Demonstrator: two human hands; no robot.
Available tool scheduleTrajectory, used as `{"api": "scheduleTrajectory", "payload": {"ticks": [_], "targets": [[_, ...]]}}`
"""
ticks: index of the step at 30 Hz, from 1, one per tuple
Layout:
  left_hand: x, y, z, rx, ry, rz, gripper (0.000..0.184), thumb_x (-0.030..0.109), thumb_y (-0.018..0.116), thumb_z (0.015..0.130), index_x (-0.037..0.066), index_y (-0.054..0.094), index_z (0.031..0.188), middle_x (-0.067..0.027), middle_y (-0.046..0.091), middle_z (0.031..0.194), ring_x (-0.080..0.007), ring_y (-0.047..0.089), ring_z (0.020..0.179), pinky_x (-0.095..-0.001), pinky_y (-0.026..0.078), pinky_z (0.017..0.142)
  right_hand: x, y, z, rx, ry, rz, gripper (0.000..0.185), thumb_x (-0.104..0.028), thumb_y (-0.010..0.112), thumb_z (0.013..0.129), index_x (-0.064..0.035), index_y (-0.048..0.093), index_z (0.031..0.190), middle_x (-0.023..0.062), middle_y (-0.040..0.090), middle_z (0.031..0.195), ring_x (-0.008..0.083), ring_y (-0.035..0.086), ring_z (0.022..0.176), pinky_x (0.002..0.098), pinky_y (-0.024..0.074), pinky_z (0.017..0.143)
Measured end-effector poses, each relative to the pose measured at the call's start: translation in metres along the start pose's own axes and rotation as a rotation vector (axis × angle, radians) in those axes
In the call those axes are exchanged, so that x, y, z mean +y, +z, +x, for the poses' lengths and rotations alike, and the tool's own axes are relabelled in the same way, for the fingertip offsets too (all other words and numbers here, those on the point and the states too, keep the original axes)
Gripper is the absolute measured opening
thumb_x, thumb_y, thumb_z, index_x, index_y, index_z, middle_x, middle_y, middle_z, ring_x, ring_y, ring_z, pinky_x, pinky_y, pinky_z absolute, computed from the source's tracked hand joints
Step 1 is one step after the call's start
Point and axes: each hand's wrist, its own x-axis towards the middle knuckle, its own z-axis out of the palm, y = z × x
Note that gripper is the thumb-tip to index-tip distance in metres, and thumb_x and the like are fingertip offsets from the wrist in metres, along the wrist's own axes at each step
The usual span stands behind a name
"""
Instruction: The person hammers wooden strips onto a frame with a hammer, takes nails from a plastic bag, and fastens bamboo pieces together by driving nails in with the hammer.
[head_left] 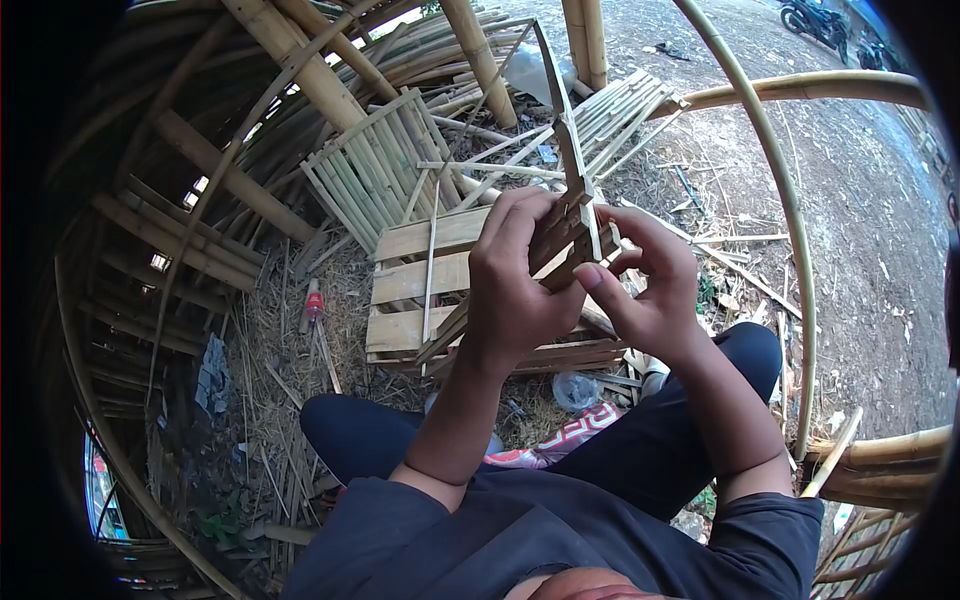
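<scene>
In front of my chest, a bundle of split bamboo strips point(568, 222) is held up between both hands. Wrapped round its near side is my left hand point(515, 285), fingers closed on the strips. My right hand point(650, 280) grips the other side, its thumb and curled fingers at the strip edges. One long strip point(567, 150) rises from the bundle and bends at the top. The lower ends of some strips point(445, 340) stick out below my left wrist. My palms hide the middle of the bundle.
Below my hands stands a slatted wooden crate point(420, 275). A bamboo slat panel point(365, 175) leans behind it, with stacked strips point(625, 110) to the right. A curved bamboo pole point(780, 190) arches at right. A red cup point(314, 300) lies among scraps at left.
</scene>
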Motion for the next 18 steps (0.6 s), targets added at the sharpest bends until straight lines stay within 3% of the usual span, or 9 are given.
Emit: {"api": "scheduleTrajectory", "payload": {"ticks": [3, 5, 6, 9, 18], "targets": [[-0.005, 0.004, 0.0, 0.013, 0.064, 0.049, 0.056, 0.035, 0.079, 0.083, -0.006, 0.061, 0.117, -0.0175, 0.063, 0.109, -0.0246, 0.067, 0.091, -0.0352, 0.055, 0.075, 0.0, -0.004, -0.002, -0.015, 0.003, -0.047, 0.05, -0.019, 0.08, 0.087, 0.0033, 0.062, 0.128, 0.0136, 0.068, 0.108, 0.0158, 0.068, 0.094, 0.028, 0.0585, 0.067], [-0.001, 0.01, -0.001, 0.082, 0.048, 0.008, 0.054, 0.034, 0.078, 0.084, -0.005, 0.061, 0.117, -0.0175, 0.061, 0.112, -0.0244, 0.067, 0.093, -0.0346, 0.055, 0.073, -0.006, -0.009, -0.003, -0.065, 0.04, -0.083, 0.052, -0.019, 0.078, 0.09, 0.0048, 0.059, 0.132, 0.0137, 0.065, 0.117, 0.0144, 0.067, 0.098, 0.0277, 0.058, 0.072], [0.0, 0.012, -0.001, 0.116, 0.04, -0.012, 0.053, 0.034, 0.078, 0.084, -0.004, 0.061, 0.118, -0.0174, 0.061, 0.113, -0.0242, 0.067, 0.094, -0.0344, 0.056, 0.072, -0.005, -0.009, -0.003, -0.038, 0.031, -0.081, 0.051, -0.018, 0.079, 0.088, 0.0046, 0.06, 0.13, 0.0141, 0.066, 0.113, 0.0154, 0.067, 0.096, 0.0279, 0.0584, 0.069], [-0.002, 0.017, -0.003, 0.119, 0.11, 0.018, 0.049, 0.022, 0.083, 0.079, 0.0, 0.061, 0.116, -0.0188, 0.061, 0.115, -0.0363, 0.064, 0.106, -0.0439, 0.056, 0.089, -0.003, -0.008, -0.002, 0.014, 0.018, -0.074, 0.047, -0.016, 0.079, 0.085, 0.0041, 0.063, 0.125, 0.0148, 0.069, 0.104, 0.0171, 0.069, 0.092, 0.0285, 0.0591, 0.063], [-0.003, 0.016, -0.001, 0.111, 0.228, 0.115, 0.044, 0.016, 0.084, 0.076, 0.0, 0.063, 0.112, -0.0174, 0.061, 0.111, -0.0327, 0.067, 0.099, -0.0408, 0.058, 0.083, -0.006, -0.013, 0.001, -0.022, 0.056, -0.093, 0.047, -0.016, 0.079, 0.085, 0.0036, 0.062, 0.124, 0.0135, 0.068, 0.102, 0.0154, 0.068, 0.09, 0.0272, 0.0582, 0.062]]}}
